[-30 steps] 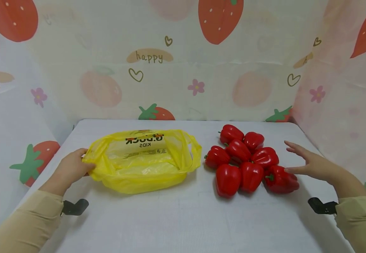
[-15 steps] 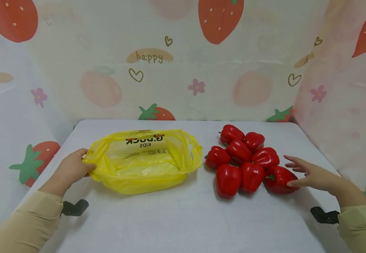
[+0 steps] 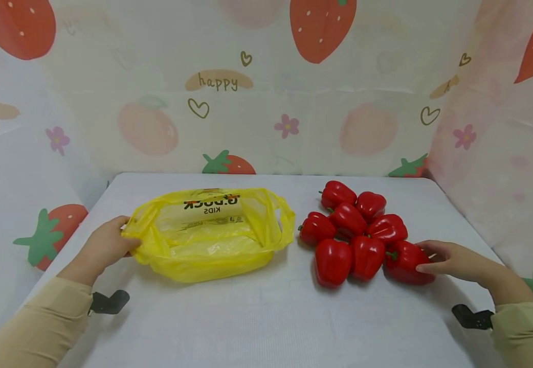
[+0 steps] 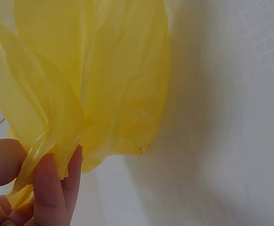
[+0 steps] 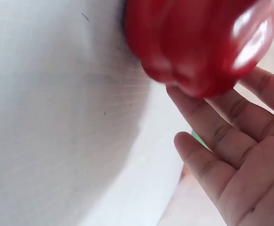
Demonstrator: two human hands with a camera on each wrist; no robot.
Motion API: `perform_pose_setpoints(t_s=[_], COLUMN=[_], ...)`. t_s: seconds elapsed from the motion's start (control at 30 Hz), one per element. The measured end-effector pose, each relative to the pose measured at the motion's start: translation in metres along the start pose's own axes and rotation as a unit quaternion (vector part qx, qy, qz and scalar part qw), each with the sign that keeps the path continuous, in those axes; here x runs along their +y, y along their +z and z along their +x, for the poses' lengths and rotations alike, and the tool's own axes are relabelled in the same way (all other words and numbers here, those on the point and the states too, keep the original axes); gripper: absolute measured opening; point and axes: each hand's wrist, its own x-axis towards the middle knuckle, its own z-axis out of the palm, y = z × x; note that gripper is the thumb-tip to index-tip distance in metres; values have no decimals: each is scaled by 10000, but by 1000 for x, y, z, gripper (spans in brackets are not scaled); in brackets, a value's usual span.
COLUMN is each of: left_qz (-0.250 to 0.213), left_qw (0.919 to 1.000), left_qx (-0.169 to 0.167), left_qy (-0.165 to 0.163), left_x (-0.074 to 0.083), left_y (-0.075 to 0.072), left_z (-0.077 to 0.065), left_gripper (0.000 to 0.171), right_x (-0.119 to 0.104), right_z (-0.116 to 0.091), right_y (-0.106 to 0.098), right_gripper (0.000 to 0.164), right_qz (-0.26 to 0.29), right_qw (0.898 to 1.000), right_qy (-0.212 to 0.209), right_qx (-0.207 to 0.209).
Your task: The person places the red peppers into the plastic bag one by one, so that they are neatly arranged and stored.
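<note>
A yellow plastic bag (image 3: 220,266) with mirrored dark print stands on the left half of the table, its mouth spread wide toward the camera. My left hand (image 3: 107,243) pinches the bag's left handle; the left wrist view shows the thumb and fingers (image 4: 50,188) closed on gathered film. Right of the bag lies a cluster of several glossy red bell peppers (image 3: 333,263). At the cluster's right end, my right hand (image 3: 462,263) holds the outermost bell pepper (image 3: 404,263), thumb on the near side and fingers on the far side. In the right wrist view, the little finger (image 5: 198,157) stays off the pepper.
The white table (image 3: 266,327) reaches back to a cloth wall (image 3: 266,128) printed with strawberries, hearts and flowers. Similar cloth walls flank both sides. A black wrist mount (image 3: 110,301) juts inward from the left sleeve, another black mount (image 3: 471,317) from the right one.
My right hand has come down and inward from above the outermost bell pepper, its fingers closing around the right end. The left hand and the bag have stayed nearly still.
</note>
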Motion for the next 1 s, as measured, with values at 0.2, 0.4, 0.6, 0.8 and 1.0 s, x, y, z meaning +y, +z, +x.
perform_pose_setpoints(t_s=[0.2, 0.4, 0.6, 0.8, 1.0], left_qz=[10, 10, -14, 6, -3], left_qw=[10000, 10000, 10000, 10000, 10000], left_qx=[28, 39, 29, 54, 21], left_qy=[20, 36, 39, 25, 34], left_x=[1, 0, 0, -2, -3], left_y=[0, 1, 0, 1, 1], left_z=[2, 4, 4, 7, 8], left_gripper=[66, 65, 65, 66, 66], right_x=[0, -1, -1, 0, 0], right_z=[1, 4, 8, 11, 12], right_y=[0, 1, 1, 4, 7], right_gripper=[62, 66, 73, 71, 63], right_qz=[-46, -13, 214, 837, 1108], right_qw=[9999, 9995, 9989, 9949, 9926], right_qy=[150, 319, 407, 493, 373], right_qx=[-12, 22, -52, -262, -329])
